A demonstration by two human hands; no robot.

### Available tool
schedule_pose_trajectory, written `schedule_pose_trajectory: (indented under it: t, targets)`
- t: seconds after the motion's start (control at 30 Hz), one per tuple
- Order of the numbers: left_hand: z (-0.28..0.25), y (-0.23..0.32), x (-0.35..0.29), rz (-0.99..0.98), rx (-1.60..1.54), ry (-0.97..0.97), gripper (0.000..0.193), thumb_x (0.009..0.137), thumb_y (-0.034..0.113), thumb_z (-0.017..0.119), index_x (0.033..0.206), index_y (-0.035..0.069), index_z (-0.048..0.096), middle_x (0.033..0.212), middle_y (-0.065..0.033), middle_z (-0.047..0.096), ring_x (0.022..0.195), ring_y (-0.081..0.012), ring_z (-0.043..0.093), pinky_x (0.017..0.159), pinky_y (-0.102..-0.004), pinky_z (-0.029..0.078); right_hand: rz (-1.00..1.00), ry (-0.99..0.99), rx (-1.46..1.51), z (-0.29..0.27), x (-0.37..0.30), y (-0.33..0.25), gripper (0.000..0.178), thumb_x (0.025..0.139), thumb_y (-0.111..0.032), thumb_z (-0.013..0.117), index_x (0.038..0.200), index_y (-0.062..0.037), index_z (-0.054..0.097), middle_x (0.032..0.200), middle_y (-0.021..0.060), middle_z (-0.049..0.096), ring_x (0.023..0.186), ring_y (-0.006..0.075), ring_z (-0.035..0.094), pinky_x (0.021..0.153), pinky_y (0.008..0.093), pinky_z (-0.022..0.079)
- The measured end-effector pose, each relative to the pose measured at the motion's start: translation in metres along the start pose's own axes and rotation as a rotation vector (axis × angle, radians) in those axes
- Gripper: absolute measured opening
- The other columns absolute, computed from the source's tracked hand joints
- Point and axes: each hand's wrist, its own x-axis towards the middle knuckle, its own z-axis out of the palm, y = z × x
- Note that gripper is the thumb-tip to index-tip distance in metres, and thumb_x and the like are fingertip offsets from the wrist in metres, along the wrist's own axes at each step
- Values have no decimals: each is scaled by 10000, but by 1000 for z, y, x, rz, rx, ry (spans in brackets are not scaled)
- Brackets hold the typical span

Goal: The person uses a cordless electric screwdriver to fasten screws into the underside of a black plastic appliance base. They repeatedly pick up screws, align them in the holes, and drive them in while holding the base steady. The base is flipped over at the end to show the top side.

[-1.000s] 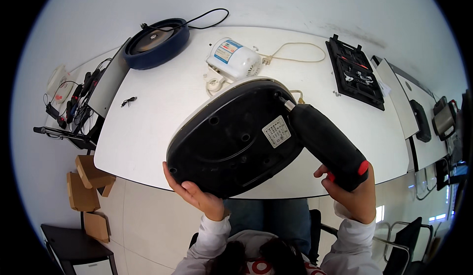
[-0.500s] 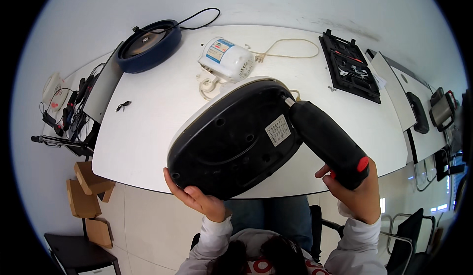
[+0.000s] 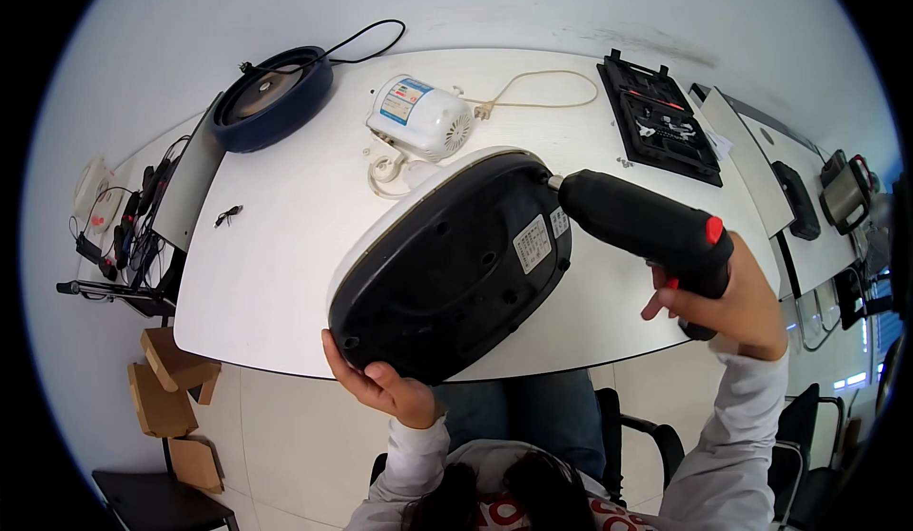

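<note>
An oval appliance base (image 3: pixel 428 289) is tilted up with its black underside toward me; its top edge is white, and pale labels and several screw holes show on it. My left hand (image 3: pixel 388 388) grips it by its lower left end, fingers at the edge. In my right hand (image 3: pixel 747 298) is a black cordless screwdriver (image 3: pixel 642 227) with a red button and red trigger. Its metal tip meets the base near the upper right corner; whether it sits in a screw hole I cannot make out.
Behind the base lie a white motor housing (image 3: pixel 418 117) and its cord. A blue round appliance (image 3: pixel 271 98) stands back left. Back right, an open black tool case (image 3: pixel 661 117) lies near small loose screws (image 3: pixel 624 162). A short black cable (image 3: pixel 228 215) lies at left on the white table (image 3: pixel 266 284).
The screwdriver's handle has swung up and right with my right hand, its tip staying near the same corner. The base has turned slightly, and a second label now shows. The view shifted a little.
</note>
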Motion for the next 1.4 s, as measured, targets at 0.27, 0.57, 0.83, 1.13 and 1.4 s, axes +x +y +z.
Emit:
schedule_pose_trajectory:
  t: [0.27,0.57,0.83,1.13,1.4]
  targets:
    - [6,4,-5,78,-23,-20,626,1027,442,368,1430,-34,326,1320,-193,496,1150,-250,540,965,-336,442,-46,85,32,16,-1,16,330,754,-32,725,1053,7,591,820,59,648,727,152,671,671,282,524]
    - [5,3,-5,109,-6,-50,587,1029,406,339,1450,-3,317,1389,-160,448,1236,-244,484,1023,-353,408,-184,342,3,59,-6,42,334,725,-62,765,1001,12,591,742,81,620,646,147,559,653,279,476]
    - [-9,5,12,90,-82,-170,517,976,366,401,1373,35,397,1352,-166,466,1249,-276,475,1046,-378,395,-199,250,27,52,-2,43,333,741,-72,762,1016,14,594,737,80,617,632,157,555,641,287,472]
    - [-3,71,144,123,-121,-620,377,903,266,483,1069,-39,629,1110,-163,615,1058,-260,594,937,-387,446,-161,134,91,35,6,47,309,761,-85,755,1011,9,600,745,65,624,643,147,588,650,284,485]
    - [134,85,194,159,2,-1707,518,867,220,643,1355,88,532,1348,-91,535,1227,-227,500,1039,-364,396,-83,-43,38,-6,21,23,307,773,-144,750,999,6,606,789,60,643,691,170,695,641,276,526]
